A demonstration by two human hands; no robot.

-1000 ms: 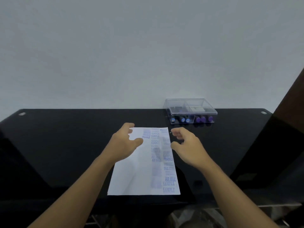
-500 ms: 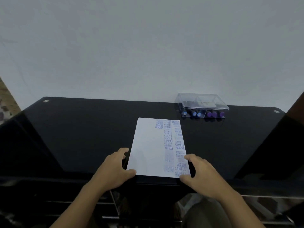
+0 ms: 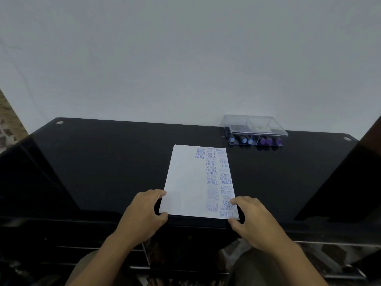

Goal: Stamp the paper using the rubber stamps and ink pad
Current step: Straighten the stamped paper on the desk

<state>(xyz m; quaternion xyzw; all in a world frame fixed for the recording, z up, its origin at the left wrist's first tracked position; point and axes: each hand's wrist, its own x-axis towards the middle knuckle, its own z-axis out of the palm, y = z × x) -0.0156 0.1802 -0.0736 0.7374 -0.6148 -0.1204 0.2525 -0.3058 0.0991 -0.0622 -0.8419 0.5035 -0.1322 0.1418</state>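
**At the near edge of the table (image 3: 99, 166), two hands hold the paper (image 3: 188, 178)**

Down at the sheet's two near corners is where the grip sits. The left hand (image 3: 144, 211) brackets the near-left corner, curled fingers against the side edge and thumb at the bottom edge. The right hand (image 3: 253, 217) mirrors it on the near-right corner, forefinger lying on the printed margin. Whether either thumb is tucked under the sheet cannot be told. Neither hand holds a stamp.

Holding both corners at once looks like a way to square the page to the table's front edge and keep it from sliding on the glossy black top. The paper lies flat, lengthwise away from the person. Its right part is crowded with blue and purple impressions, and its left part is blank, probably the room kept for further stamping.

Beyond the far-right corner, slightly apart from the sheet, a clear box (image 3: 254, 129) holds the rubber stamps (image 3: 255, 140) in a row, within easy reach of the right hand. The ink pad cannot be made out for certain.
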